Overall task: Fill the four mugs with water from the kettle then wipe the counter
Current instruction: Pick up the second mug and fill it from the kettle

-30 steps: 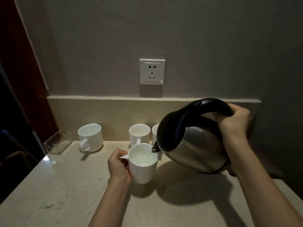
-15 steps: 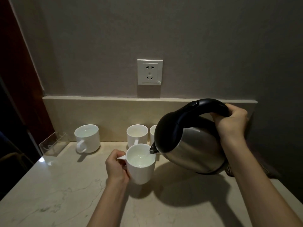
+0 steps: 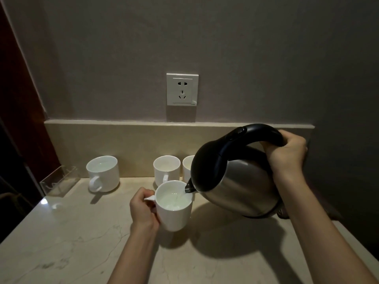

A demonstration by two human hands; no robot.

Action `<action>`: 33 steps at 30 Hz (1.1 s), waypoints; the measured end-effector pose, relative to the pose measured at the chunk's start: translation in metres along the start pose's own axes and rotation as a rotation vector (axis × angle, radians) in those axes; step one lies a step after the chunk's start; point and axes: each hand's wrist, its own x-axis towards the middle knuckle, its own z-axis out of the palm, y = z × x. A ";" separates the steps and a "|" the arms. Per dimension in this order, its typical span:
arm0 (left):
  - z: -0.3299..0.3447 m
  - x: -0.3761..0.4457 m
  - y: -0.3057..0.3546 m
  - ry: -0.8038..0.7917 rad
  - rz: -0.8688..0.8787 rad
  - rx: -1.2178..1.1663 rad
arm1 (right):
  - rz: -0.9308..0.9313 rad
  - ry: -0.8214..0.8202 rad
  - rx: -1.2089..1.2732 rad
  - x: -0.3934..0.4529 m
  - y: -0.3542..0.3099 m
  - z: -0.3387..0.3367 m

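Head view showed the near mug at the middle of the desk, held by its handle in the left hand, whose fingers were curled round it. A thin stream of water ran into it from the black spout of the kettle, and the water surface stood fairly high inside, though short of the rim. The kettle was tilted to the left just above the mug's right edge, carried by the right hand, which gripped the black handle.

Farther back, against the low ledge, stood three more mugs: the left mug well apart from the others, the middle mug just behind the near one, and the hidden mug half covered by the kettle. The left one appeared to hold water; the other two looked pale inside, and I could not tell their level.

Judging by this, filling was under way, with at least one mug probably done, and the wiping was not yet begun; no cloth was in sight. A clear plastic holder sat at the far left, and a wall socket above the ledge.
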 end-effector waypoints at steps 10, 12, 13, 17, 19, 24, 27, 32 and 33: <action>-0.002 0.002 -0.003 -0.015 -0.035 0.001 | -0.004 -0.008 -0.009 0.000 -0.001 -0.004; -0.001 0.000 -0.003 -0.016 -0.022 0.007 | -0.012 -0.005 -0.013 -0.001 -0.003 -0.005; -0.001 0.000 -0.003 -0.015 -0.017 0.008 | -0.010 -0.006 -0.014 -0.001 -0.004 -0.006; 0.001 0.001 -0.002 -0.023 -0.010 -0.009 | 0.004 -0.008 -0.031 -0.001 -0.008 -0.008; 0.001 0.000 -0.002 -0.037 -0.012 -0.025 | 0.000 -0.005 -0.036 -0.002 -0.011 -0.010; 0.001 -0.004 -0.001 -0.039 -0.007 -0.036 | -0.026 -0.012 -0.045 -0.005 -0.016 -0.014; 0.001 -0.008 0.000 -0.032 -0.009 -0.014 | -0.017 -0.004 -0.041 -0.004 -0.016 -0.013; 0.002 -0.011 0.004 -0.047 -0.003 -0.036 | -0.002 0.010 -0.017 -0.002 -0.018 -0.012; 0.002 -0.012 0.005 -0.045 0.005 -0.037 | -0.001 0.008 -0.015 -0.002 -0.020 -0.012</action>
